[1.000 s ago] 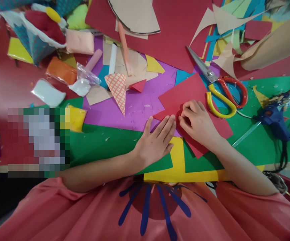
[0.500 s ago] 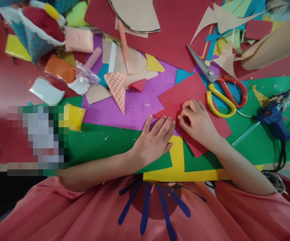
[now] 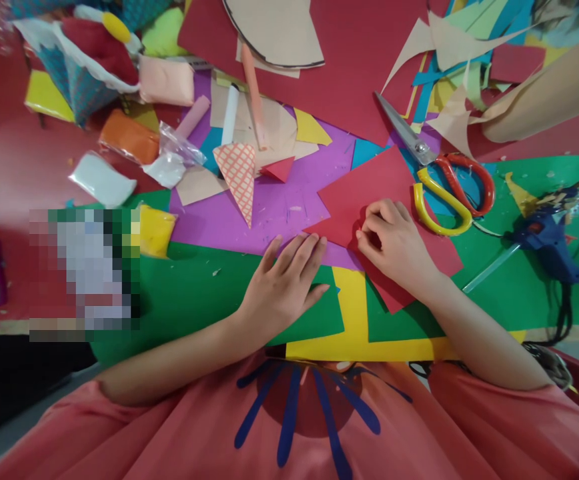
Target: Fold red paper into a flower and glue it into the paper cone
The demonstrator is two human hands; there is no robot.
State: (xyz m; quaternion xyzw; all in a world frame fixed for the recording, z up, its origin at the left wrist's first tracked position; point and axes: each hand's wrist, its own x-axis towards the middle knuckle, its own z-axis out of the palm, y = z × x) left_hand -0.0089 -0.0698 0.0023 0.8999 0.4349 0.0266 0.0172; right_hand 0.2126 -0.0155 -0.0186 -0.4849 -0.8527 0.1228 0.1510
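Observation:
A red sheet of paper (image 3: 359, 180) with a notched left side lies over the purple and green sheets. My right hand (image 3: 394, 240) rests on it, fingers curled and thumb and forefinger closed at the paper's lower left edge; the pinched spot is mostly hidden. My left hand (image 3: 284, 280) lies flat with fingers stretched out, its fingertips by the paper's pointed left corner. Just beyond my right hand are large scissors (image 3: 422, 152) with one yellow and one red handle, blades pointing away. A small cone with red lattice lines (image 3: 237, 177) lies on the purple sheet (image 3: 289, 200).
A blue glue gun (image 3: 549, 233) with a clear glue stick lies at right. Packets of coloured clay, such as a yellow one (image 3: 155, 230), lie at left near a blue patterned cone (image 3: 79, 80). Paper scraps (image 3: 454, 47) and a beige paper roll (image 3: 549, 87) are at upper right.
My left hand has slid left and a little toward me, uncovering more of the red paper's left corner. My right hand stays in the same place. The view has shifted slightly.

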